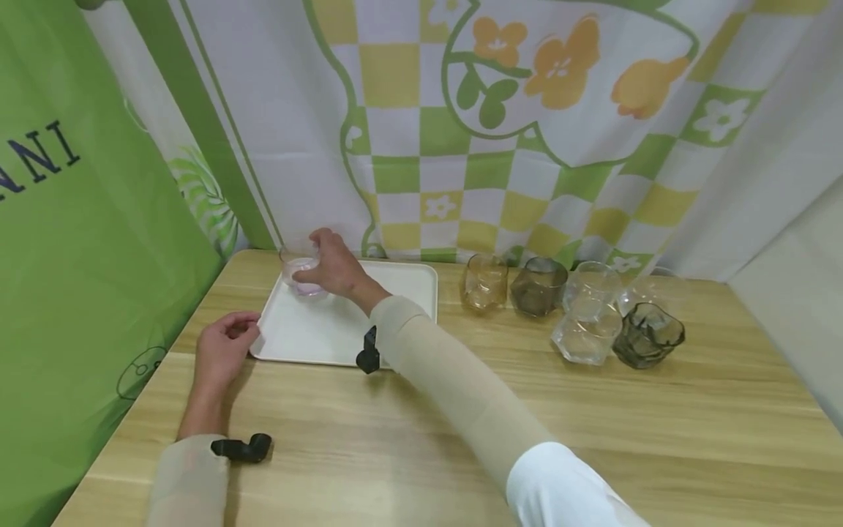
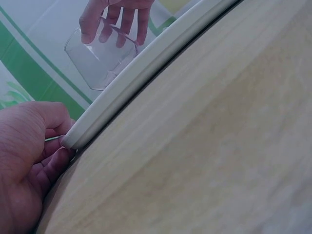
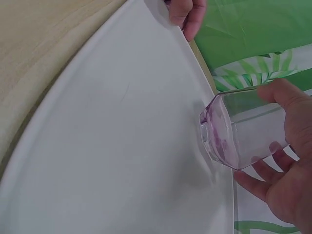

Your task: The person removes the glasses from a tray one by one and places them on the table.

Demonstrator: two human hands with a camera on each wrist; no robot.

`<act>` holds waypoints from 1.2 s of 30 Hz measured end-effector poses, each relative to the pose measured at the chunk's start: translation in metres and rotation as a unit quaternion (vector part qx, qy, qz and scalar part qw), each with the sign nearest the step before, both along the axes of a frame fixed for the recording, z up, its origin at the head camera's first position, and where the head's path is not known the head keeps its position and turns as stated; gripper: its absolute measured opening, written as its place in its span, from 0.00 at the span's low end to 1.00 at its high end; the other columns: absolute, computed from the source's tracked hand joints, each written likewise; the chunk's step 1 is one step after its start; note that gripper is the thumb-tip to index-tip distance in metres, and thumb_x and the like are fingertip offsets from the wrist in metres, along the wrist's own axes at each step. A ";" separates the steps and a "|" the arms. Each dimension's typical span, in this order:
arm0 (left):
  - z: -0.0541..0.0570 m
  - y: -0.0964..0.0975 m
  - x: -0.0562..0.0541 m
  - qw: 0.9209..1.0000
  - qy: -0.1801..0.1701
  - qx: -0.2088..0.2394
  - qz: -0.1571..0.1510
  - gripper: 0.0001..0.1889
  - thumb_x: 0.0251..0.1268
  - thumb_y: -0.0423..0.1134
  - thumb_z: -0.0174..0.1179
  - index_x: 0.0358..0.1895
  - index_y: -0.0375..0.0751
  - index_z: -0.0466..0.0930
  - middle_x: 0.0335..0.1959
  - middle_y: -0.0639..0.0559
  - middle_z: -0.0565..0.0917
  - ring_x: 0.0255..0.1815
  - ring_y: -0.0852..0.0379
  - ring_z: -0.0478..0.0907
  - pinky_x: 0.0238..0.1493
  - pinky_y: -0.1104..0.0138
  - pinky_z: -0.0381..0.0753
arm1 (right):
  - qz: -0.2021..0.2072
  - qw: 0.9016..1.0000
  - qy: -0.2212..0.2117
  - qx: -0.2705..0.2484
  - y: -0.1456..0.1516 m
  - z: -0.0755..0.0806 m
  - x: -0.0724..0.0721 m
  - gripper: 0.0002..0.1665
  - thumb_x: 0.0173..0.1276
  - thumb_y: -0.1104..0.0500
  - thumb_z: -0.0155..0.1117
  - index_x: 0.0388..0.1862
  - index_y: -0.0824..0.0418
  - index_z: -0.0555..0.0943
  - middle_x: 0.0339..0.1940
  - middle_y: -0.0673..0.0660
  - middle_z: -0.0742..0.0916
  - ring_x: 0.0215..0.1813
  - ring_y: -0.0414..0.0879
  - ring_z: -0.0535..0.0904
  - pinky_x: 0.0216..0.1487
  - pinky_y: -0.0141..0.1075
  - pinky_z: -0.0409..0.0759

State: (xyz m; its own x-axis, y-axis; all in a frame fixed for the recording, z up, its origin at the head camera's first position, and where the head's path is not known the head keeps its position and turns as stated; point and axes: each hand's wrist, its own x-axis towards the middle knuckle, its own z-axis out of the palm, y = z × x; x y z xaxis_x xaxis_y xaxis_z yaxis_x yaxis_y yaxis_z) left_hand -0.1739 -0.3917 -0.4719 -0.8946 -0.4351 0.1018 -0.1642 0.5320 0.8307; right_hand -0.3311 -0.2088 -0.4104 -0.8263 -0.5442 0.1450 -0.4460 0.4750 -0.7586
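Note:
My right hand (image 1: 339, 267) grips a clear, faceted drinking glass (image 3: 256, 124) with a pinkish base, thumb on one side and fingers on the other. The glass is upright at the far left corner of a white rectangular tray (image 1: 329, 333), its base close over the tray surface. At the tray's near left corner, my left hand (image 1: 225, 344) pinches the rim between thumb and curled fingers, as the left wrist view shows of that hand (image 2: 29, 151).
Toward the right of the wooden table (image 1: 408, 439) stand an amber glass (image 1: 485, 284), a smoky grey glass (image 1: 538, 287), several clear glasses (image 1: 582, 337) and a dark, wavy glass (image 1: 648, 337). A patterned curtain (image 1: 441, 132) hangs behind the table, with green cloth (image 1: 79, 256) at left.

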 end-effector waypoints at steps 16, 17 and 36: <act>-0.002 0.000 0.001 1.000 0.005 -0.003 0.002 0.15 0.70 0.32 0.62 0.56 0.30 0.84 0.46 0.39 0.84 0.39 0.58 0.75 0.36 0.75 0.73 | 0.011 1.000 0.005 -0.003 0.007 -0.001 0.009 0.44 0.58 0.54 0.81 0.66 0.60 0.64 0.59 0.57 0.80 0.52 0.46 0.79 0.51 0.32 0.76; -0.002 0.000 0.001 1.000 0.005 -0.002 0.001 0.15 0.70 0.32 0.62 0.56 0.30 0.84 0.46 0.39 0.84 0.40 0.57 0.75 0.36 0.75 0.74 | 0.011 1.000 0.006 -0.002 0.008 -0.001 0.009 0.44 0.58 0.54 0.81 0.65 0.60 0.64 0.57 0.57 0.81 0.50 0.46 0.79 0.50 0.32 0.76; -0.002 -0.002 0.000 1.000 0.008 -0.012 -0.005 0.15 0.72 0.33 0.60 0.56 0.30 0.84 0.47 0.38 0.83 0.39 0.60 0.75 0.37 0.76 0.74 | 0.024 0.999 0.039 0.005 0.048 0.016 0.036 0.43 0.55 0.54 0.80 0.65 0.60 0.66 0.52 0.57 0.82 0.45 0.45 0.79 0.44 0.34 0.75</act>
